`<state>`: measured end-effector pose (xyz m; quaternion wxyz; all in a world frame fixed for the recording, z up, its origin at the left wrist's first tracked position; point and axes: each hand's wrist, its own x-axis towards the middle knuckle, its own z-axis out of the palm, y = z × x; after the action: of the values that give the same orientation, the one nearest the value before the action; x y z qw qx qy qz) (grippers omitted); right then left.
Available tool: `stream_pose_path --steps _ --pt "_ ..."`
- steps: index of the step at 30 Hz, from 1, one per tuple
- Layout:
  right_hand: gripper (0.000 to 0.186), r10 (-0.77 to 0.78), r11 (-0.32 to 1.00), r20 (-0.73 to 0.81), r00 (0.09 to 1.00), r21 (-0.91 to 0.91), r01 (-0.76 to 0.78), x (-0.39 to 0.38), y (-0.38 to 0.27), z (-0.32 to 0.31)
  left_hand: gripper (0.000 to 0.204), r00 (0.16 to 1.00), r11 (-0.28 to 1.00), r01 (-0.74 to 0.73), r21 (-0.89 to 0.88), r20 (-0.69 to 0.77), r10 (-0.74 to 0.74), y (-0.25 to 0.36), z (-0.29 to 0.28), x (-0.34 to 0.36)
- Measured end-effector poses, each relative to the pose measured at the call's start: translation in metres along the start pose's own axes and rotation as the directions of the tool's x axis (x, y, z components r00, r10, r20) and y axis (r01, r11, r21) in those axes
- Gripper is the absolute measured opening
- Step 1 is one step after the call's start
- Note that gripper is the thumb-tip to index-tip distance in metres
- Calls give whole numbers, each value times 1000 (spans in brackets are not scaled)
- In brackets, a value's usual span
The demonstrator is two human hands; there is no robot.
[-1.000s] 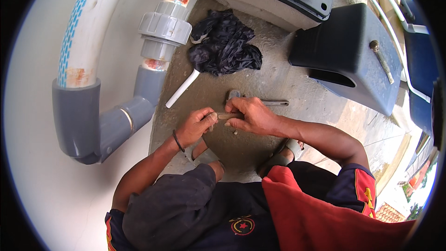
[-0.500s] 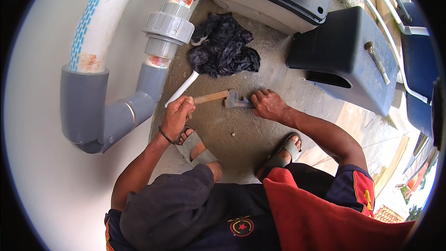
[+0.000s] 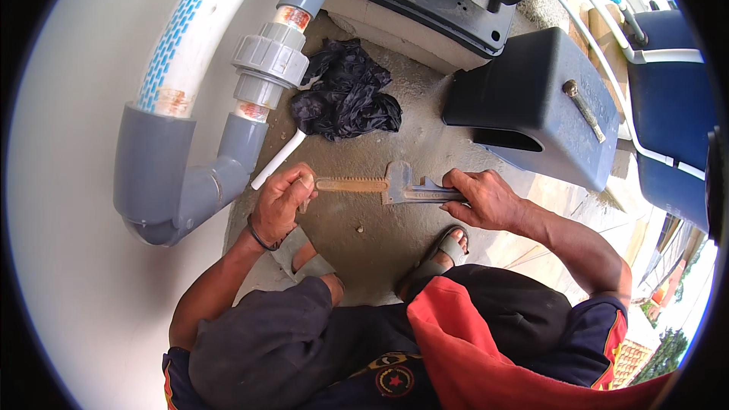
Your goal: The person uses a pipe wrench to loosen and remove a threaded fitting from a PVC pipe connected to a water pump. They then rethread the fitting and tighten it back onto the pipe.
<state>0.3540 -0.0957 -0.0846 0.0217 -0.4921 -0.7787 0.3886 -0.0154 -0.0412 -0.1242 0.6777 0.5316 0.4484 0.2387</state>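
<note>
an adjustable wrench [image 3: 397, 184] spans the gap between a person's left hand [image 3: 279, 201] and right hand [image 3: 486, 199] above a concrete floor [image 3: 364, 258], its long axis lying side to side. the left hand pinches the left end of its rusty toothed bar [image 3: 353, 184], with the wrench to its right; the right hand is wrapped narrowly around the grey handle [image 3: 434, 194]. neither hand is nearer; both touch it. a crumpled black plastic sheet [image 3: 349, 99] lies beyond.
</note>
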Motion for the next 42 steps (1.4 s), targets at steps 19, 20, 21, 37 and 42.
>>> stream_pose_path --steps 19,20,21,37,42 --pt "28 -112 993 -88 990 19 114 11 -8 18 30 976 979 205 14 72 -205 2 16 -3" --pt "28 -109 994 -90 990 14 110 11 -10 17 29 964 965 260 -45 68 -256 0 17 -4" --pt "28 -97 995 -82 992 10 98 11 -12 16 30 967 970 243 -24 85 -240 -3 17 -5" --pt "29 -240 966 98 966 -76 248 15 -34 13 34 938 968 226 -111 292 -185 -8 31 7" --pt "29 -240 964 165 957 -76 255 19 -44 18 32 904 993 95 67 412 -114 7 43 6"
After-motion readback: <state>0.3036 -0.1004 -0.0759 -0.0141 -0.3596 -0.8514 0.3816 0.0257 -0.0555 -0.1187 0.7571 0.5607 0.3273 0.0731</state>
